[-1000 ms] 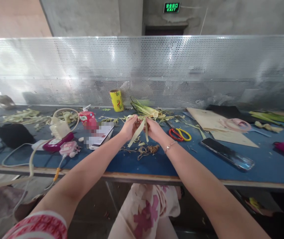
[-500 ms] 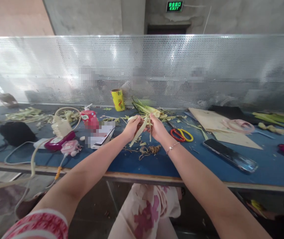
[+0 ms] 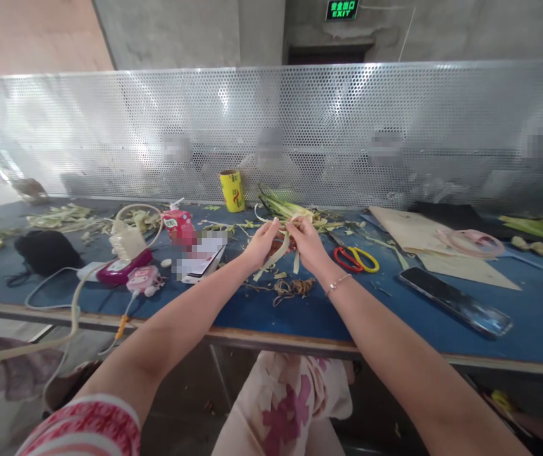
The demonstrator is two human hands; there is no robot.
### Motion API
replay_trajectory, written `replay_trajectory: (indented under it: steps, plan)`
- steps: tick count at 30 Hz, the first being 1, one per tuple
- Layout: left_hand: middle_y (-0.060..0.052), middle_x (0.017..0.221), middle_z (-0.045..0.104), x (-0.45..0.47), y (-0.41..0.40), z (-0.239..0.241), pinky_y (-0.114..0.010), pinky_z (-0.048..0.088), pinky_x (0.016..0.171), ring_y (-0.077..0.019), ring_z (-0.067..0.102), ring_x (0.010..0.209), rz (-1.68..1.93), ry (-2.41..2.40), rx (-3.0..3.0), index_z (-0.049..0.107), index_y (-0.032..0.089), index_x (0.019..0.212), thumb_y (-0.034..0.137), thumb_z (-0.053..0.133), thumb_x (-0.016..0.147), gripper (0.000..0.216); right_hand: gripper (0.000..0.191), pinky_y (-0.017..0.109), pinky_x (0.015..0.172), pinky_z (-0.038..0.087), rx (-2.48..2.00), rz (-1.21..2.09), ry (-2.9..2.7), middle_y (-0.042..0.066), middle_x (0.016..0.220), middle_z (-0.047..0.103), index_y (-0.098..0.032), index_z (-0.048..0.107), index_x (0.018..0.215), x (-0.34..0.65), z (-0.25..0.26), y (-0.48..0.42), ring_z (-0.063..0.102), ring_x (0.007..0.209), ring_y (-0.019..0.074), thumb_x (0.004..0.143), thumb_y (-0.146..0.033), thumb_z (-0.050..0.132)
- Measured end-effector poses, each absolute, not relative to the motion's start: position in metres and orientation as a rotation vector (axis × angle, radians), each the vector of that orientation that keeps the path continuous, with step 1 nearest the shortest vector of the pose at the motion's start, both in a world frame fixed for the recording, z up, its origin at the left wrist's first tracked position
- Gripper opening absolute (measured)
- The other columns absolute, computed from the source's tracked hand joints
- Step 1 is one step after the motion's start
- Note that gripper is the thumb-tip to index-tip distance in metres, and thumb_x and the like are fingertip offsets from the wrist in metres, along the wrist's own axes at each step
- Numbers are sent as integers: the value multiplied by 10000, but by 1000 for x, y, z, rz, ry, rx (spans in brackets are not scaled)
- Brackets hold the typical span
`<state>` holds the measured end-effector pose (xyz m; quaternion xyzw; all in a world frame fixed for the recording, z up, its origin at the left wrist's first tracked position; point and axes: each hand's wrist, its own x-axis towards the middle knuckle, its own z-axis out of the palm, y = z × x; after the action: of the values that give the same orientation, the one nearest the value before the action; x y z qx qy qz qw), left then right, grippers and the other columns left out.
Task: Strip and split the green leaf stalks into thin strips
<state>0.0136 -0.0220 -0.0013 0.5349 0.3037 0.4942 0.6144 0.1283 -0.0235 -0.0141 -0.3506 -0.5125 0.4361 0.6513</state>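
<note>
My left hand point(image 3: 262, 242) and my right hand point(image 3: 307, 244) meet above the blue table point(image 3: 233, 310), both pinched on pale green leaf strips point(image 3: 278, 253) that hang down between them. The strips cross at my fingertips and their loose ends dangle toward the tabletop. A small tangle of brown rubber bands point(image 3: 293, 288) lies on the table just below my hands. A pile of green leaves point(image 3: 285, 209) lies right behind my fingers.
Red-and-yellow scissors point(image 3: 354, 258) lie right of my hands, a dark phone point(image 3: 456, 301) further right, then cardboard point(image 3: 423, 244). On the left are a white card point(image 3: 199, 259), a red carton point(image 3: 178, 225), pink gadgets with cables point(image 3: 123, 269) and a black pouch point(image 3: 45, 250). A yellow roll point(image 3: 232, 190) stands by the perforated metal screen point(image 3: 300, 126).
My hands stay together on the leaf strips, working them slightly with small finger movements. The view has shifted a little to the left and downward.
</note>
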Motion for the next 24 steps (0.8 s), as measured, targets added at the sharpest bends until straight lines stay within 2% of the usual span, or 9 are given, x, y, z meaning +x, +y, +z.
replay_trajectory:
  steps: [4, 10, 15, 19, 21, 24]
  plan:
    - [27, 567, 571, 16, -20, -6, -233, 450, 508, -100, 541, 456, 1196, 746, 1347, 496, 186, 829, 365, 612, 838, 213, 355, 244, 428, 314, -821, 1004, -1191, -68, 598, 399, -243, 421, 757, 127, -15, -24, 369, 465, 83, 708, -512, 646]
    - [32, 554, 548, 16, -23, -3, -244, 436, 502, -115, 537, 443, 1176, 812, 1229, 424, 198, 771, 290, 524, 880, 175, 375, 254, 441, 322, -837, 1022, -1247, -60, 550, 377, -237, 435, 678, 125, -18, -23, 366, 469, 98, 699, -545, 648]
    - [83, 476, 390, 16, -30, 4, -183, 298, 439, -54, 366, 369, 1275, 837, 1224, 385, 198, 731, 200, 448, 914, 193, 363, 262, 478, 315, -902, 915, -1243, -50, 544, 363, -248, 447, 687, 125, -21, -17, 385, 510, 124, 706, -552, 644]
    - [107, 443, 283, 16, -30, 4, -184, 190, 407, -43, 234, 338, 1314, 840, 1278, 382, 208, 736, 231, 477, 911, 200, 324, 279, 512, 335, -906, 879, -1239, -33, 587, 396, -249, 464, 704, 126, -24, -12, 411, 545, 141, 737, -533, 616]
    - [101, 444, 315, 16, -28, 3, -187, 197, 410, -47, 254, 341, 1315, 865, 1340, 391, 208, 733, 235, 475, 912, 199, 313, 282, 517, 332, -908, 848, -1265, -27, 610, 417, -247, 466, 703, 127, -25, -11, 401, 540, 137, 754, -526, 597]
    - [73, 490, 405, 16, -24, -1, -189, 311, 469, -64, 387, 408, 1324, 847, 1363, 410, 200, 725, 243, 472, 915, 204, 284, 304, 576, 362, -929, 699, -1345, -12, 642, 455, -243, 475, 706, 129, -22, -15, 432, 587, 153, 779, -500, 570]
